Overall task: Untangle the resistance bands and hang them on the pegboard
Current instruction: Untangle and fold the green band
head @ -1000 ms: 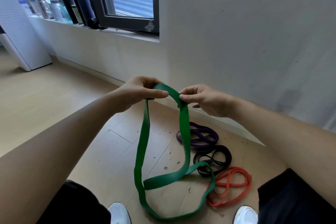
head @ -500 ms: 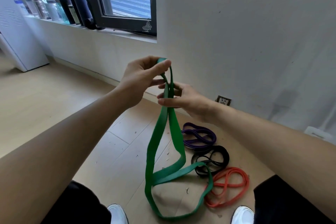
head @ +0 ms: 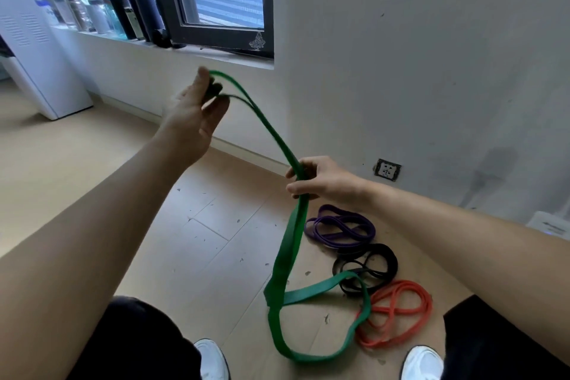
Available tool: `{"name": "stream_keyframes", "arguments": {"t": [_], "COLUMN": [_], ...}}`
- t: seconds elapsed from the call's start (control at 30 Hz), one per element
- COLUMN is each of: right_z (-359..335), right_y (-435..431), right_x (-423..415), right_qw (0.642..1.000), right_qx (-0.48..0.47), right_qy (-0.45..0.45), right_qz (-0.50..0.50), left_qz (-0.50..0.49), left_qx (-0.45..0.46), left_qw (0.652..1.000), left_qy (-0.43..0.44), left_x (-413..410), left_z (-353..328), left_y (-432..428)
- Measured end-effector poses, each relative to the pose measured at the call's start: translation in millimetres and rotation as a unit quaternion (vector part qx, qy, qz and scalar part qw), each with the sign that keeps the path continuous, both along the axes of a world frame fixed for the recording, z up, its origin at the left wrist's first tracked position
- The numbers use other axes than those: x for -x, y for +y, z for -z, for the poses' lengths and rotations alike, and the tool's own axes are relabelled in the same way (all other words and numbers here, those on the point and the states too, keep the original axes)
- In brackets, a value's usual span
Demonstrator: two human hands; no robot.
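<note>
My left hand lifts the green band's top loop, fingers pinching it. My right hand curls round both strands lower down. Its tail lies twisted on the floor, over the black band. I should slide my right hand down loosely so the twist turns out.

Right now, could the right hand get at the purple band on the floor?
Probably yes: the purple band lies in the open below the right hand, nothing between them. But its fingers grip the green band, so it must let go first.
</note>
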State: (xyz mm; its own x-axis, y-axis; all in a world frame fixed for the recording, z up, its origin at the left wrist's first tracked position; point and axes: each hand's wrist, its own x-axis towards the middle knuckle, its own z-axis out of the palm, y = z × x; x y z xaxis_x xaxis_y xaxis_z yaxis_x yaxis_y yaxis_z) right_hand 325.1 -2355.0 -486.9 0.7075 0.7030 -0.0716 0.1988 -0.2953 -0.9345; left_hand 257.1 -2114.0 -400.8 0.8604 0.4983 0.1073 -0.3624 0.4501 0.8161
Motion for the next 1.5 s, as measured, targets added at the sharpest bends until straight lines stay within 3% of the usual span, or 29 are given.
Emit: {"name": "stream_keyframes", "arguments": {"t": [0.1,0.2,0.33,0.5,0.67,0.97,1.03,1.37,1.5], "right_z": [-6,-11,-15,-14,-22,-15,-6,11,-2], "right_y": [-4,-9,-11,-6,-10,-14,-11,-4,-5], "right_x": [-5,-10,-14,-14,-9,-11,-9,-11,-17], "right_qw": [0.998,0.994,0.990,0.991,0.994,0.997,0.997,0.998,0.994], "right_qx": [-0.035,-0.066,-0.086,-0.069,-0.066,-0.007,0.006,0.040,0.082], "right_qy": [0.003,-0.012,-0.040,-0.068,-0.075,-0.079,-0.074,-0.039,-0.059], "right_qz": [0.053,0.088,0.106,0.088,0.033,0.002,-0.014,-0.038,-0.047], "left_qz": [-0.036,0.009,0.045,0.140,0.274,0.258,0.243,0.185,0.172], "left_qx": [-0.099,-0.160,-0.276,-0.409,-0.502,-0.566,-0.566,-0.393,-0.364], "left_qw": [0.986,0.959,0.908,0.869,0.800,0.770,0.778,0.898,0.912], "left_qy": [0.131,0.233,0.314,0.241,0.180,0.143,0.123,0.072,0.078], "left_x": [2,6,6,5,2,-3,-2,10,12], "left_z": [30,51,61,53,49,34,31,18,21], "left_y": [29,45,43,7,-45,-56,-57,-29,-12]}}
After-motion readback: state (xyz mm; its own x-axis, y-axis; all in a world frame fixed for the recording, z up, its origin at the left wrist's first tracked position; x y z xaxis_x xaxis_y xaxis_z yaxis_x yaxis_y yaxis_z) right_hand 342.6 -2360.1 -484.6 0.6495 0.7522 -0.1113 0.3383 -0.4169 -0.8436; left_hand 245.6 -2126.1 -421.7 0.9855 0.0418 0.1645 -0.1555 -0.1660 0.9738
